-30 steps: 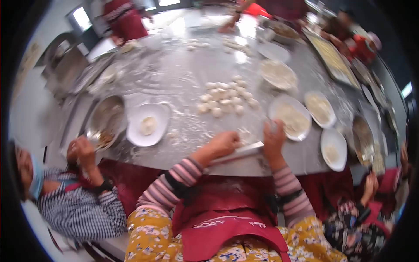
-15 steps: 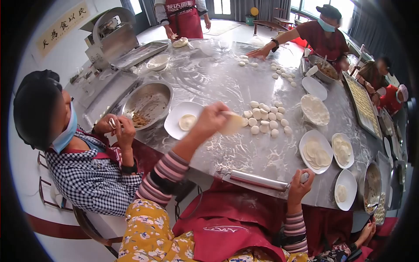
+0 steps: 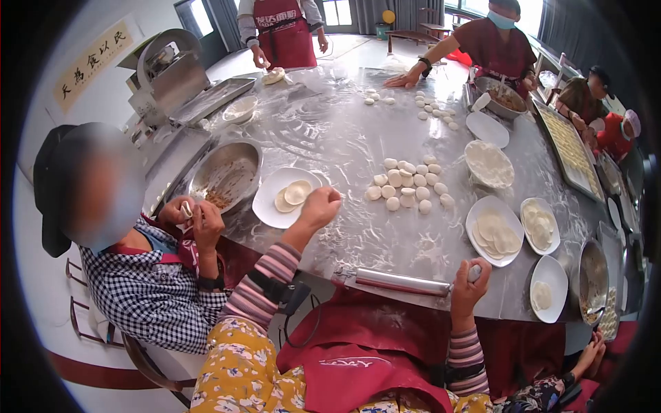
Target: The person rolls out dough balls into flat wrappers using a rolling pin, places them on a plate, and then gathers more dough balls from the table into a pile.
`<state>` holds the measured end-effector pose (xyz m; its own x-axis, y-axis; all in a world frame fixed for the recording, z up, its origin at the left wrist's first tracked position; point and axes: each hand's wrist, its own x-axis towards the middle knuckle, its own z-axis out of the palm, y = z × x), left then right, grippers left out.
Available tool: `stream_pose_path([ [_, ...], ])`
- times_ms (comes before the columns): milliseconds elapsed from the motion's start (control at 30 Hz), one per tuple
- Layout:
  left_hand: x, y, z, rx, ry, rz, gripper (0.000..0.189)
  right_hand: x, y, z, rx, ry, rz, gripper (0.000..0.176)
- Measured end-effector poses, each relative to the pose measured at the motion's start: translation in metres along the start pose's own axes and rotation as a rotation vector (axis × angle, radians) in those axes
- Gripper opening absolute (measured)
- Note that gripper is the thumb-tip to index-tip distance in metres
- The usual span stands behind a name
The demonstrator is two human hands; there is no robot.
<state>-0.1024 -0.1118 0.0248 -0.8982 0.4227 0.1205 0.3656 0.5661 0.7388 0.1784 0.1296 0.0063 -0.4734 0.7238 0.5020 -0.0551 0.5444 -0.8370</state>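
My left hand (image 3: 321, 208) is beside the right edge of a white plate (image 3: 264, 208), fingers curled, with no dough visible in it. Two thin round dough wrappers (image 3: 297, 192) overlap on that plate. My right hand (image 3: 469, 289) grips the right-hand handle of a metal rolling pin (image 3: 399, 281), which lies along the near table edge. Beyond the pin, several small dough pieces (image 3: 407, 181) sit grouped on the floured steel table (image 3: 358, 234).
On the left, a co-worker (image 3: 144, 296) pinches a dumpling beside a steel filling bowl (image 3: 248, 172). Plates of wrappers (image 3: 494, 233) and a flour bowl (image 3: 489, 165) stand right. Another person's arm (image 3: 435, 54) reaches over the far side. A dumpling tray (image 3: 569, 148) lies far right.
My left hand has moved left and let go of the wrapper it held, which now lies on the plate over the first one. My right hand stays on the rolling pin.
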Motion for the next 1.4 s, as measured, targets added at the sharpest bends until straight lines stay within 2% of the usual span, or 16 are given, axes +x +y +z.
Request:
stream_pose_path([
  [67, 0.011, 0.015, 0.02, 0.047, -0.17, 0.072, 0.02, -0.002, 0.002, -0.002, -0.006, 0.003, 0.013, 0.017],
  [233, 0.028, 0.034, 0.092, 0.005, -0.203, 0.13, 0.028, -0.007, 0.026, -0.005, -0.111, 0.01, -0.063, 0.016],
  [267, 0.031, 0.037, 0.106, 0.118, -0.146, 0.123, 0.028, -0.007, 0.033, -0.005, -0.076, -0.009, -0.054, 0.016],
  [333, 0.031, 0.038, 0.126, 0.23, -0.091, 0.159, 0.029, -0.001, 0.034, 0.003, -0.082, 0.058, -0.254, 0.01],
  [533, 0.025, 0.057, 0.139, 0.277, 0.115, 0.099, 0.027, -0.002, 0.054, 0.006, -0.003, 0.047, -0.169, 0.013],
  [600, 0.021, 0.057, 0.135, 0.134, -0.078, 0.164, 0.023, -0.003, 0.06, 0.008, -0.016, 0.035, -0.161, 0.013],
  [667, 0.015, 0.056, 0.141, 0.092, -0.035, 0.199, 0.019, -0.005, 0.054, 0.008, -0.019, 0.063, -0.154, 0.014],
  [767, -0.007, 0.064, 0.141, -0.042, -0.171, 0.159, 0.02, -0.007, 0.066, 0.006, 0.024, 0.052, -0.133, 0.014],
  [867, -0.035, 0.062, 0.141, -0.205, -0.45, 0.281, 0.021, -0.003, 0.067, 0.007, -0.089, 0.06, -0.208, 0.015],
  [933, -0.047, 0.063, 0.146, -0.11, -0.54, 0.32, 0.019, -0.001, 0.059, 0.007, -0.04, -0.009, 0.046, 0.015],
  [1067, -0.053, 0.069, 0.138, 0.036, -0.618, 0.278, 0.017, 0.004, 0.04, 0.007, -0.158, -0.024, -0.104, 0.014],
  [1100, -0.056, 0.067, 0.137, -0.005, -0.586, 0.287, 0.016, 0.0, 0.034, 0.006, -0.106, -0.021, -0.046, 0.013],
  [1133, -0.057, 0.064, 0.134, -0.046, -0.553, 0.294, 0.016, -0.002, 0.035, 0.005, -0.152, 0.023, -0.135, 0.015],
  [1233, -0.062, 0.077, 0.117, -0.059, -0.68, 0.216, 0.017, -0.005, 0.038, 0.006, -0.124, 0.031, -0.111, 0.019],
  [1300, -0.062, 0.079, 0.117, -0.044, -0.745, 0.249, 0.019, 0.014, 0.028, 0.018, -0.203, 0.09, -0.314, 0.023],
  [1400, -0.056, 0.086, 0.12, 0.039, -0.703, 0.246, 0.019, 0.032, 0.035, 0.034, -0.177, 0.085, -0.275, 0.024],
])
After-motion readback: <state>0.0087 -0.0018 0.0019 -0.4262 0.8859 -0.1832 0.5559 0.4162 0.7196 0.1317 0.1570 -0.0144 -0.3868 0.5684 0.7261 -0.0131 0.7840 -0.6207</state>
